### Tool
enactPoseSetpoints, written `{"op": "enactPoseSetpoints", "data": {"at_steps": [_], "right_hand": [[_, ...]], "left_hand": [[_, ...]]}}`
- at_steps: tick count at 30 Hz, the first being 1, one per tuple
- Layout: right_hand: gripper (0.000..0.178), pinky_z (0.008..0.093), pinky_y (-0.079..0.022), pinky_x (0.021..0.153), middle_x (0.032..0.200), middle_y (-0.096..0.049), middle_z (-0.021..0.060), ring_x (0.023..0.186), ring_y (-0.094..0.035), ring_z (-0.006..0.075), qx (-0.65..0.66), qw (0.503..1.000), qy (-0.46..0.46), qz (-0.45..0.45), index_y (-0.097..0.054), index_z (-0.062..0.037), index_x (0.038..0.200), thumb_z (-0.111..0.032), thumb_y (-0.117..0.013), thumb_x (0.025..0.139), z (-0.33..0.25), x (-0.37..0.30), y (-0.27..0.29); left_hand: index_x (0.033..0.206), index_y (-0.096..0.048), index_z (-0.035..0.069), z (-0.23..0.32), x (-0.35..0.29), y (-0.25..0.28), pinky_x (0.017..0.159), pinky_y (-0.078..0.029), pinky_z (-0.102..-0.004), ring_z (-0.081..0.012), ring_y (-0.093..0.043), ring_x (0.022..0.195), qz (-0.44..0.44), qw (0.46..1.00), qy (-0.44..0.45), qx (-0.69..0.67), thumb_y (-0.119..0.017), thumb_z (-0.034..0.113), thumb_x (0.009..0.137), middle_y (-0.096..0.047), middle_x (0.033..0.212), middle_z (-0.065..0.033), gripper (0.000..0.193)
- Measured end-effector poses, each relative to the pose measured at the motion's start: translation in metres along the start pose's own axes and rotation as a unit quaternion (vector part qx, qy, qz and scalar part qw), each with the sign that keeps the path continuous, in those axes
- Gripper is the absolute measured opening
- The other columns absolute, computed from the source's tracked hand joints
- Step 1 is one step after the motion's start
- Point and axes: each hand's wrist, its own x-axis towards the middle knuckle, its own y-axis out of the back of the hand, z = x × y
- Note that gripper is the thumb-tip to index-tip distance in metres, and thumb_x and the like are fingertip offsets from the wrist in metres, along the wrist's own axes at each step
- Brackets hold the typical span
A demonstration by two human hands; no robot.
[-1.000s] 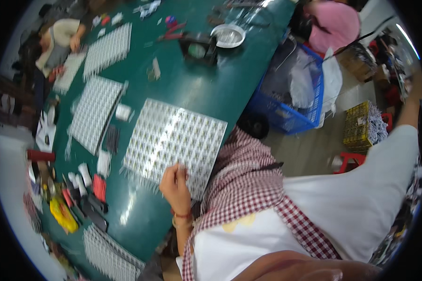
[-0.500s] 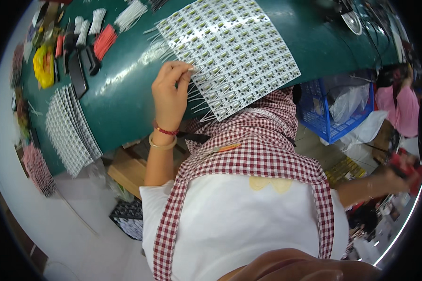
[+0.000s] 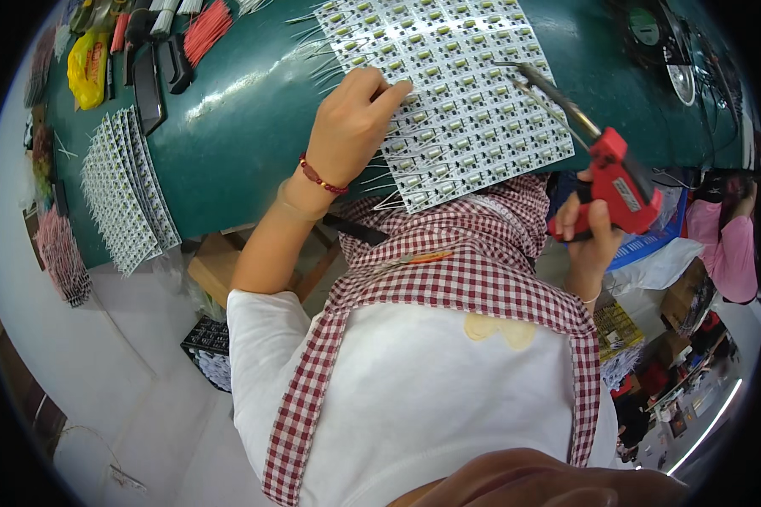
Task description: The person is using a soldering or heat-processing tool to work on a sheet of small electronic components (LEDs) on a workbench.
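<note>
A large sheet of small white circuit boards [image 3: 482, 93] lies on the green table, with thin white wires [image 3: 389, 160] sticking out along its left side. My left hand [image 3: 359, 118] rests over that left part, thumb and forefinger pinched on what looks like a thin white wire, mostly hidden by the fingers. In my right hand [image 3: 590, 241] is a red soldering gun [image 3: 621, 182], my fingers wrapped round its handle. Its long metal tip and a thin feed tube beside it point up and left, over the right half of the sheet.
At the left, more circuit-board sheets [image 3: 123, 190] lie overlapped near a dark phone [image 3: 149, 93], a yellow bag [image 3: 87, 72] and a bundle of red wires [image 3: 205, 32]. A round black device [image 3: 647, 29] with cables stands at the far right. A blue crate [image 3: 651, 245] sits below the table edge.
My right hand has come up from the lower right, bringing the red soldering gun over the sheet. My left hand has moved right and farther up onto the boards, still pinched.
</note>
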Motion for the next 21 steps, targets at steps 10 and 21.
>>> {"op": "enactPoseSetpoints", "data": {"at_steps": [10, 21], "right_hand": [[0.041, 0.0259, -0.038, 0.047, 0.062, -0.054, 0.0069, 0.049, -0.047, 0.0116, -0.157, 0.984, -0.069, -0.043, -0.049, 0.0061, 0.118, -0.022, -0.06, 0.091, 0.026, -0.01, -0.019], [0.036, 0.0264, -0.038, 0.048, 0.065, -0.054, 0.0084, 0.051, -0.046, 0.012, -0.195, 0.974, -0.054, -0.1, -0.05, 0.0057, 0.117, -0.019, -0.057, 0.092, 0.031, -0.021, -0.004]], "left_hand": [[0.097, -0.065, 0.005, 0.01, 0.005, -0.004, 0.057, -0.046, -0.0297, -0.0202, -0.053, 0.068, -0.029, 0.999, -0.03, -0.015, -0.062, -0.003, 0.067, -0.049, 0.074, -0.0057, 0.032], [0.096, -0.065, 0.004, 0.017, 0.0, -0.004, 0.057, -0.045, -0.0301, -0.0201, -0.052, 0.068, -0.032, 0.999, -0.026, -0.028, -0.062, -0.003, 0.065, -0.049, 0.075, -0.0061, 0.032]]}}
